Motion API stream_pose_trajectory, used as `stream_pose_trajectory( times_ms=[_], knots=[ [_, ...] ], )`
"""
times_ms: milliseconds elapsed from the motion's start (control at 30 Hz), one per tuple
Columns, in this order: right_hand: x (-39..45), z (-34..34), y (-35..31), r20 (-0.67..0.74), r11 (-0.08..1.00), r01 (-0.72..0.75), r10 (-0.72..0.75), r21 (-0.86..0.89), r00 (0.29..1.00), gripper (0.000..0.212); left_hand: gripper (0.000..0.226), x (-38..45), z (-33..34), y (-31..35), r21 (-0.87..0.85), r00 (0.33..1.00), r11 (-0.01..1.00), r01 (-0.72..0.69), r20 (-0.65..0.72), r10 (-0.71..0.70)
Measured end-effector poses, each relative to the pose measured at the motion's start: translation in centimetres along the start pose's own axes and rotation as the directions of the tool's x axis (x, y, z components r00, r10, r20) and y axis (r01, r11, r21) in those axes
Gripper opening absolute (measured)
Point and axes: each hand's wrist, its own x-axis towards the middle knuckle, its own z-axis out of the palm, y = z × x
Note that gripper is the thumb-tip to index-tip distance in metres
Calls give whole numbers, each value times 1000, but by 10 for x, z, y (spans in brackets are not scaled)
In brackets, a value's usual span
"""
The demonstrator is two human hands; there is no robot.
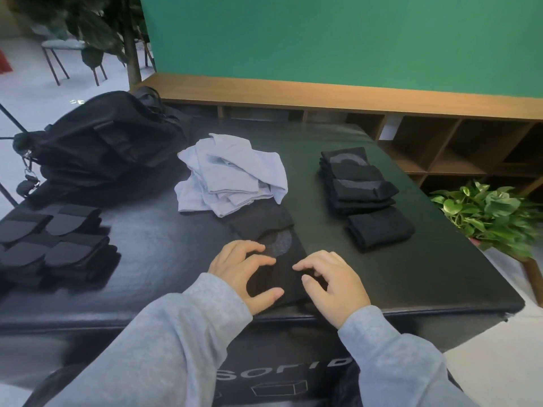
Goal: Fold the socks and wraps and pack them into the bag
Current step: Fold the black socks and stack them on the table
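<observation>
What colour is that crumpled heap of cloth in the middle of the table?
Pale lavender-blue, plain; the cloth heap shows clearly in the head view.

Layout on the worktop [411,259]

The bag [102,142] sat at the far left; folded wraps [53,251] lay before it; a heap of socks [232,177] lay mid-worktop; folded socks [361,183] were stacked right; one sock [276,259] lay nearest, under both hands.

green wall [323,36] | wooden shelf [426,133] | potted plant [487,212] right | black table [411,259]
</observation>
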Motion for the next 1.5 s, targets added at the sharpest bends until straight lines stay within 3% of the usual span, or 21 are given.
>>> stream_pose_trajectory(
  times_ms=[133,333,433,633,800,867,967,1100,1200,1367,1500],
  knots=[
    [-3,0,-1,32,994,100,-99,-37,995,34,59,-14,2,-4,33,982,983,-183,44,182],
    [-7,3,-3,26,983,173,-172,-56,985,43,48,-22,2,-5,22,978,978,-209,33,208],
    [-9,5,-3,87,969,225,-217,-99,972,45,38,-21,4,-9,-10,982,982,-190,10,190],
    [-8,6,2,59,970,229,-224,-81,973,45,34,-23,-1,-6,-167,997,983,-80,-32,75],
    [-9,4,3,57,970,234,-230,-67,972,49,46,-25,-10,-1,-266,975,939,216,8,-222],
    [-7,7,3,56,962,250,-245,-111,968,38,44,-24,-14,3,-292,965,920,260,52,-256],
    [-3,9,6,11,973,215,-215,-88,977,30,29,-24,-20,7,-333,972,914,233,92,-214],
    [0,6,3,19,996,83,-82,-33,996,22,41,-25,-25,10,-368,967,895,253,112,-228],
    [3,6,-1,-4,999,-29,29,-35,1000,34,44,-23,-25,14,-360,963,893,269,90,-254],
    [14,6,-13,-49,981,-191,192,29,980,47,25,-14,-22,14,-169,933,918,358,41,-356],
    [21,11,-20,-44,953,-304,304,3,952,41,19,-5,-18,11,-50,898,897,439,24,-439]
  ],
)
